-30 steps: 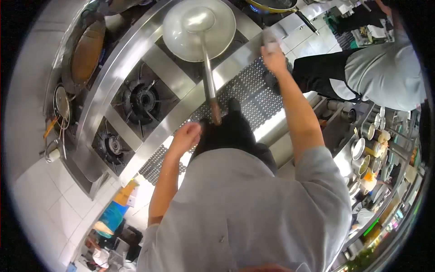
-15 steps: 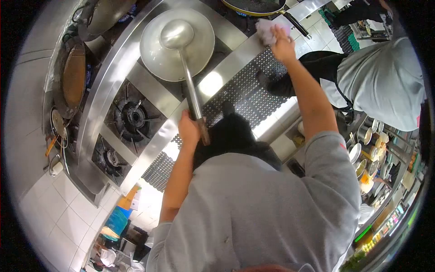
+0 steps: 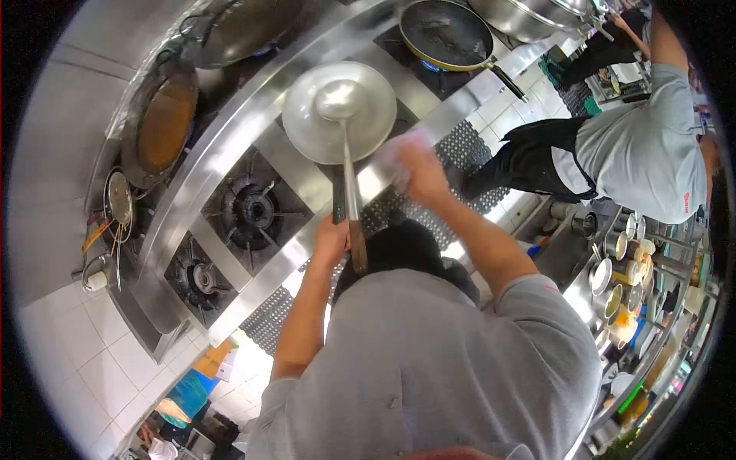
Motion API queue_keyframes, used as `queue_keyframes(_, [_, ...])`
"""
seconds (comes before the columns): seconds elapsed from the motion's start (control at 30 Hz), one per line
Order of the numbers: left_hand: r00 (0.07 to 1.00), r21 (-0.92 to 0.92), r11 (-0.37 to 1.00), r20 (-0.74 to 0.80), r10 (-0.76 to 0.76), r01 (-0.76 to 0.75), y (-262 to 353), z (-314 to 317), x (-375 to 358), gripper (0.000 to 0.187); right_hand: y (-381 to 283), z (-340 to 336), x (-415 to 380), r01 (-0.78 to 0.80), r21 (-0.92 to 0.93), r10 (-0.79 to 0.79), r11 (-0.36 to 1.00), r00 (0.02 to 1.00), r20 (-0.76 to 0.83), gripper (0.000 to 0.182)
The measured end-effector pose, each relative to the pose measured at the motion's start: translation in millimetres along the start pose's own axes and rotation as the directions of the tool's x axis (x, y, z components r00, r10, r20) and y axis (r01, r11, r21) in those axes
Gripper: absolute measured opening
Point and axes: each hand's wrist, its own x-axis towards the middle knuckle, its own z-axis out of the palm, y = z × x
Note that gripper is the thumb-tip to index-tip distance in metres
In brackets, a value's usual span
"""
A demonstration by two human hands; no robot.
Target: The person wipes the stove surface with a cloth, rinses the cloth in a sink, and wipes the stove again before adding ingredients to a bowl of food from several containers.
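My left hand (image 3: 330, 239) is closed around the dark handle of a silver wok (image 3: 301, 126) over the stove. Inside the wok rests the round bowl of a steel ladle (image 3: 340, 100). Its long handle runs back toward me, right beside my left hand, and ends in a brown wooden grip. My right hand (image 3: 426, 178), smeared a little by motion, grips a pale pinkish cloth (image 3: 409, 149) near the stove's front edge, to the right of the wok.
A dark frying pan (image 3: 447, 34) sits over a blue flame at the back right. Bare burners (image 3: 254, 211) lie left of the wok. Large pans (image 3: 163, 123) line the rear. A co-worker in a grey shirt (image 3: 640, 157) stands at right, near shelves of pots (image 3: 616, 244).
My right hand has come back with the cloth from the far right, beside the frying pan, toward the wok. The view has shifted, while my left hand keeps its hold.
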Motion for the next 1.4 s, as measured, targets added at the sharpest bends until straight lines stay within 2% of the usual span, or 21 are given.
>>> queue_keyframes(0.07, [0.998,0.013,1.0,0.068,-0.002,0.001,-9.1,-32.4,-13.0,0.015,46.0,19.5,6.2,-0.357,0.05,0.359,0.933,0.911,-0.202,0.062])
queue_keyframes(0.1, [0.995,0.007,0.999,0.091,-0.04,0.039,-1.6,-45.9,-29.3,0.016,55.9,17.4,16.6,-0.467,-0.145,0.43,0.872,0.874,-0.227,0.067])
queue_keyframes(0.2, [0.999,0.276,0.961,0.045,0.001,-0.013,18.9,-86.6,-75.1,0.018,79.5,22.7,70.6,-0.555,-0.165,0.529,0.815,0.83,-0.18,0.072])
queue_keyframes(0.3, [1.0,0.149,0.989,-0.031,0.004,0.001,-18.5,-128.7,-94.1,0.028,97.1,33.1,146.2,-0.461,-0.278,0.455,0.843,0.886,-0.089,0.072])
queue_keyframes(0.4, [0.985,0.086,0.987,-0.125,-0.121,0.133,-23.0,-153.0,-119.7,0.024,126.0,61.8,253.1,-0.287,-0.37,0.153,0.883,0.924,-0.351,0.068])
queue_keyframes(0.53, [0.927,0.09,0.97,-0.327,-0.186,0.226,-27.9,-160.5,-157.8,0.016,87.6,61.5,380.7,-0.434,-0.364,0.39,0.824,0.901,-0.191,0.052])
queue_keyframes(0.6, [0.911,-0.085,0.976,-0.351,-0.216,0.198,-23.6,-156.6,-177.6,0.007,4.8,62.8,398.7,-0.126,-0.383,0.221,0.915,0.951,0.217,0.041])
queue_keyframes(0.67, [0.889,-0.124,0.979,-0.411,-0.201,0.164,-37.6,-156.5,-191.6,0.004,-113.3,89.9,376.0,0.06,-0.414,0.039,0.908,0.973,0.226,0.037])
queue_keyframes(0.7, [0.878,-0.188,0.974,-0.437,-0.196,0.123,-41.1,-155.5,-196.4,0.004,-146.6,154.6,362.4,0.059,-0.398,-0.095,0.916,0.993,-0.072,0.039])
queue_keyframes(0.73, [0.865,-0.249,0.965,-0.463,-0.19,0.079,-43.8,-154.5,-200.5,0.005,-194.5,150.3,362.9,0.203,-0.235,-0.094,0.951,0.909,0.405,0.04])
queue_keyframes(0.8, [0.853,-0.395,0.918,-0.471,-0.226,0.025,-38.8,-155.1,-207.9,0.009,-256.3,184.3,346.5,0.396,-0.116,-0.387,0.911,0.917,0.093,0.041])
queue_keyframes(0.9, [0.878,-0.336,0.94,-0.467,-0.107,-0.064,-66.3,-167.8,-220.8,0.032,-238.9,182.5,366.2,0.5,0.221,-0.535,0.837,0.834,0.138,0.051])
queue_keyframes(1.0, [0.817,-0.326,0.93,-0.574,-0.052,-0.17,-86.4,-174.6,-236.7,0.04,-172.5,110.5,386.3,0.227,0.09,-0.244,0.97,0.903,0.353,0.045])
queue_keyframes(1.03, [0.821,-0.32,0.933,-0.569,-0.05,-0.165,-92.8,-176.2,-242.6,0.038,-140.8,72.5,399.8,0.259,-0.19,-0.063,0.947,0.73,0.68,0.047])
queue_keyframes(1.07, [0.825,-0.319,0.935,-0.563,-0.053,-0.158,-98.3,-174.6,-249.4,0.037,-101.7,71.8,393.9,-0.077,-0.201,0.142,0.977,0.932,0.333,0.045])
queue_keyframes(1.1, [0.815,-0.38,0.913,-0.57,-0.104,-0.149,-93.8,-171.2,-253.9,0.035,-90.6,37.3,398.5,-0.234,-0.158,0.279,0.959,0.87,0.406,0.047])
queue_keyframes(1.13, [0.807,-0.401,0.903,-0.579,-0.118,-0.156,-98.4,-169.0,-259.6,0.035,-60.7,59.6,405.2,-0.376,-0.199,0.41,0.905,0.895,0.174,0.049])
queue_keyframes(1.3, [0.806,-0.439,0.875,-0.583,-0.102,-0.206,-126.2,-164.9,-270.1,0.046,-245.8,133.6,373.7,0.137,-0.394,0.032,0.909,0.919,0.393,0.045])
queue_keyframes(1.33, [0.793,-0.416,0.878,-0.605,-0.073,-0.236,-128.7,-164.4,-273.3,0.053,-289.3,159.1,361.7,0.134,-0.379,-0.021,0.916,0.958,0.287,0.042])
queue_keyframes(1.37, [0.796,-0.486,0.845,-0.59,-0.132,-0.221,-121.1,-165.3,-275.8,0.002,-324.7,167.1,363.1,0.159,-0.187,-0.036,0.97,0.845,0.533,0.045])
queue_keyframes(1.4, [0.801,-0.482,0.851,-0.583,-0.136,-0.207,-122.1,-166.3,-274.6,0.002,-339.4,175.2,348.7,0.316,-0.017,-0.295,0.949,0.902,0.315,0.05])
